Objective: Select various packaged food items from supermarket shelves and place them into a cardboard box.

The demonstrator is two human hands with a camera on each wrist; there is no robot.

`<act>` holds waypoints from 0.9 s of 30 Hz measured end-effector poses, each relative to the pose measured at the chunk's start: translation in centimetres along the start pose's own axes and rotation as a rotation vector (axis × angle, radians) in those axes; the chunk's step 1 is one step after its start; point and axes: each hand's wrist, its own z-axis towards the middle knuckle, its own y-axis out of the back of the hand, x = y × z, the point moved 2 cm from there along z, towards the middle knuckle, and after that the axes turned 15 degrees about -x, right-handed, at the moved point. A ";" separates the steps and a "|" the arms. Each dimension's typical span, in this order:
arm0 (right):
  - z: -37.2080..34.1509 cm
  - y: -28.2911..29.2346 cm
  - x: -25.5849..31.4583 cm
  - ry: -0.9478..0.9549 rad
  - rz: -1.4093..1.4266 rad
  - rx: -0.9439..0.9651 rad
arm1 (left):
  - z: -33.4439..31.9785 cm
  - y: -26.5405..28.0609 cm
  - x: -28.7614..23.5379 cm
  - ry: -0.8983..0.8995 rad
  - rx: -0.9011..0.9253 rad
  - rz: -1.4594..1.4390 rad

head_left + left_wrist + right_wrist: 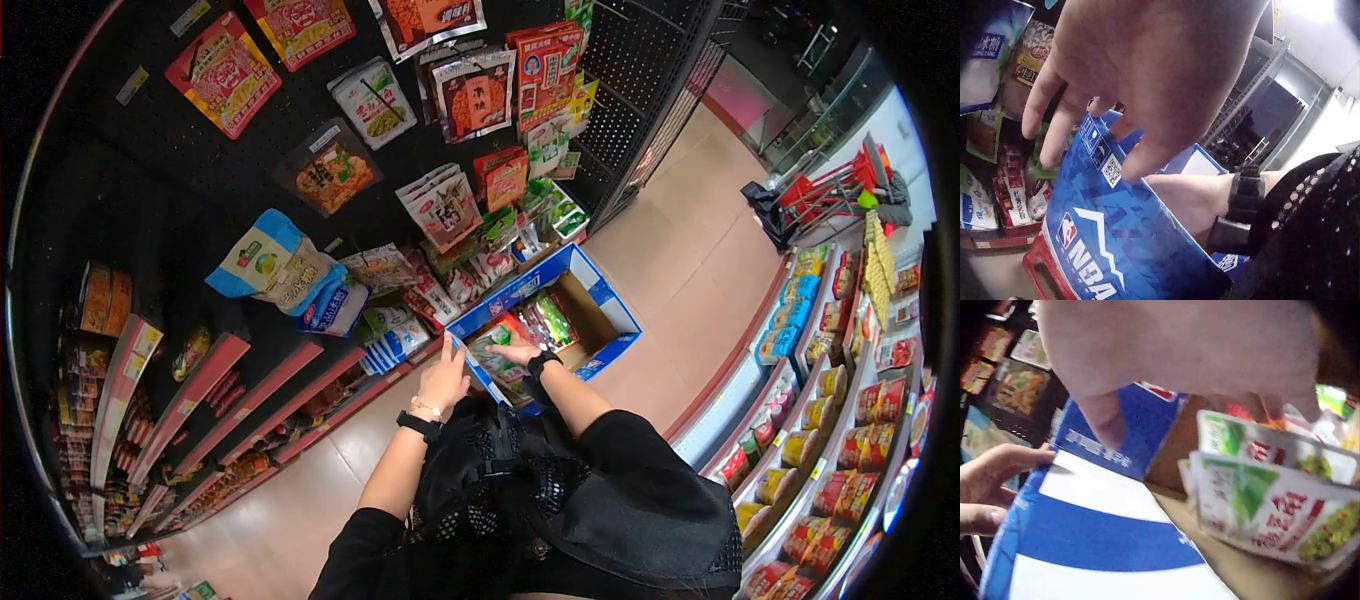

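A blue cardboard box (612,350) with "NBA" on its side holds several food packets. At its near left corner my left hand (443,382) holds the wall (1116,219), with the thumb on the outer face beside the QR code and fingers over the rim. My right hand (1179,350) reaches inside the box, its thumb spread apart from the fingers. Those fingers are right at the top edges of green-and-white seasoning packets (1272,512), which stand in a leaning row; the fingertips are partly hidden behind them. More packets (548,318) lie farther back in the box.
A black pegboard (270,100) with hanging seasoning packets rises ahead. Bags of rock sugar (285,265) stand on the shelf at left, above red-edged shelves (240,400). Stocked shelves (800,430) curve along the right. Tiled floor (660,240) shows between them. A red stool (1047,269) shows beneath the box.
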 end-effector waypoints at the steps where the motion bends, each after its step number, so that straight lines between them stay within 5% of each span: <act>1: -0.5 0.6 0.0 0.048 0.029 0.008 | 0.0 0.0 -0.2 -0.008 -0.008 -0.002; 5: -3.3 4.8 -0.2 0.317 -0.019 0.066 | 0.3 -0.7 -0.3 -0.045 -0.054 0.060; 7: -7.6 8.2 0.4 0.082 -0.149 -0.004 | 0.5 -0.9 -0.4 -0.056 -0.050 0.111; 13: -11.7 7.5 -5.9 0.243 -0.786 -0.857 | 2.4 -1.9 -1.4 -0.215 -0.127 0.341; 15: -12.3 7.3 -6.2 0.356 -0.442 -0.933 | 3.3 -2.5 -1.3 -0.240 -0.138 0.385; 19: -11.9 7.3 -5.0 0.350 -0.417 -1.050 | 4.0 -1.5 -1.5 -0.298 -0.184 0.315; 21: -11.8 7.6 -4.5 0.187 -0.360 -0.968 | 4.1 -0.8 -1.7 -0.343 -0.194 0.303; 27: -10.9 7.1 -4.8 0.255 -0.482 -1.202 | 3.6 -0.9 -1.5 -0.363 -0.239 0.276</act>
